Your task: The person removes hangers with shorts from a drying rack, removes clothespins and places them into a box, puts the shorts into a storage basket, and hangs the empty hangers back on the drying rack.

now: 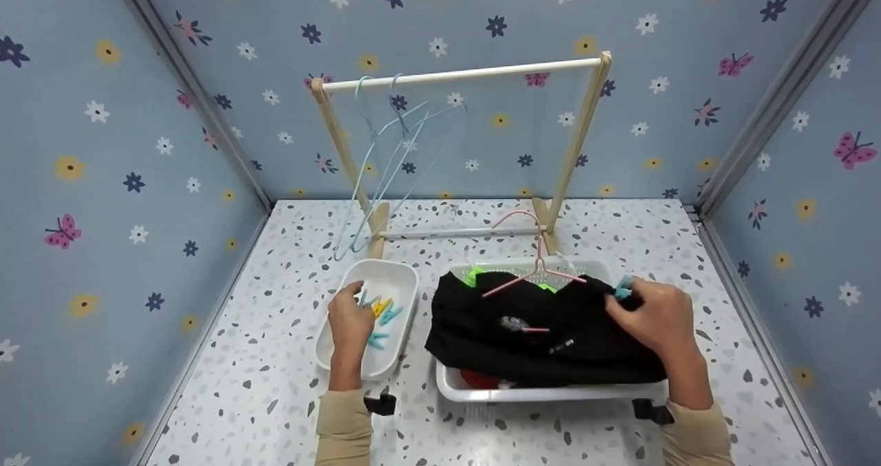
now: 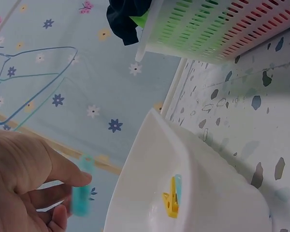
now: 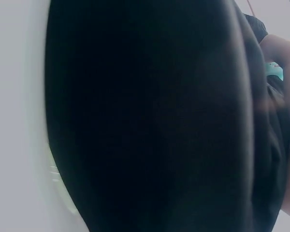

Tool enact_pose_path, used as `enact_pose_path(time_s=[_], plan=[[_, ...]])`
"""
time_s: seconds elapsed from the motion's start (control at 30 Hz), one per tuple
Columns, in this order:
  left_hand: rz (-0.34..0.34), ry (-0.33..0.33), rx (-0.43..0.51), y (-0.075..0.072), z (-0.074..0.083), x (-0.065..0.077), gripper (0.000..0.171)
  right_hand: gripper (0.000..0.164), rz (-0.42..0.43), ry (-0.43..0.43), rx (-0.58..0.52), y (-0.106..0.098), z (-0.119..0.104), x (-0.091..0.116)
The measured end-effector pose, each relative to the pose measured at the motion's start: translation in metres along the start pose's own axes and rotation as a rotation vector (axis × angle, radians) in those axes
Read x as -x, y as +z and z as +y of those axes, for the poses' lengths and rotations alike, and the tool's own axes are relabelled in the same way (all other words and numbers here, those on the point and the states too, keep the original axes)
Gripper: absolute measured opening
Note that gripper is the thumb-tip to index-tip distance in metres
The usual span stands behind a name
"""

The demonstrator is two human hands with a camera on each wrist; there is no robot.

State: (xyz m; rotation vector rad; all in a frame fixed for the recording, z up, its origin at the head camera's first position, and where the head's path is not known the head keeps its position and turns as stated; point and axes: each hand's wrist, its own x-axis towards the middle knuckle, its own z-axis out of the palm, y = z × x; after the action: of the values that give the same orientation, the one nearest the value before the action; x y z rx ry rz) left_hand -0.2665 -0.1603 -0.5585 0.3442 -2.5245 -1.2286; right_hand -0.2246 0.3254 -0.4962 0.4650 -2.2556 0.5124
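Note:
In the head view, my left hand is over the white tray, pinching a teal clothespin between thumb and fingers. Yellow and blue clothespins lie inside the tray. To the right, a black garment lies over a white basket, with a pink hanger at its neckline. My right hand pinches a light blue clothespin at the garment's right shoulder, beside the hanger's arm. The garment fills most of the right wrist view.
Behind the tray and basket stands a wooden rack with a white rail. Two blue hangers hang on its left side. Bright green cloth and red cloth show in the basket. Flower-patterned walls close in the speckled table.

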Motion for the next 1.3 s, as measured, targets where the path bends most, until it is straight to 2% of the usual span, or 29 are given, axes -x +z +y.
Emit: enact_pose_path(time_s=[0.13,0.37,0.67,0.83,0.97,1.07,1.13,1.2,1.3], plan=[[0.022,0.003,-0.020,0.000,0.000,0.001,0.035,0.032,0.002,-0.006,-0.003,0.000,0.000,-0.001],[-0.017,-0.020,-0.024,0.001,0.001,0.004,0.022,0.036,0.004,-0.014,-0.001,0.000,-0.001,0.001],[-0.029,0.057,0.007,0.000,0.005,0.007,0.017,0.035,-0.036,-0.001,0.016,-0.001,0.000,0.001],[-0.065,0.061,0.027,-0.001,0.005,0.009,0.018,0.037,-0.129,0.057,0.009,-0.010,-0.003,-0.002],[-0.086,0.055,0.047,-0.003,0.005,0.010,0.018,0.025,-0.287,0.150,-0.040,-0.024,-0.008,-0.008],[-0.098,0.067,0.059,-0.003,0.006,0.009,0.018,0.026,-0.406,0.228,-0.065,-0.034,-0.013,-0.014],[-0.106,0.084,0.063,-0.002,0.005,0.010,0.017,0.023,-0.450,0.257,-0.049,-0.039,-0.017,-0.016],[-0.115,0.102,0.066,-0.001,0.005,0.011,0.017,0.019,-0.449,0.254,-0.009,-0.042,-0.020,-0.017],[-0.134,0.116,0.071,0.000,0.003,0.012,0.016,0.016,-0.357,0.180,0.080,-0.042,-0.022,-0.016]])
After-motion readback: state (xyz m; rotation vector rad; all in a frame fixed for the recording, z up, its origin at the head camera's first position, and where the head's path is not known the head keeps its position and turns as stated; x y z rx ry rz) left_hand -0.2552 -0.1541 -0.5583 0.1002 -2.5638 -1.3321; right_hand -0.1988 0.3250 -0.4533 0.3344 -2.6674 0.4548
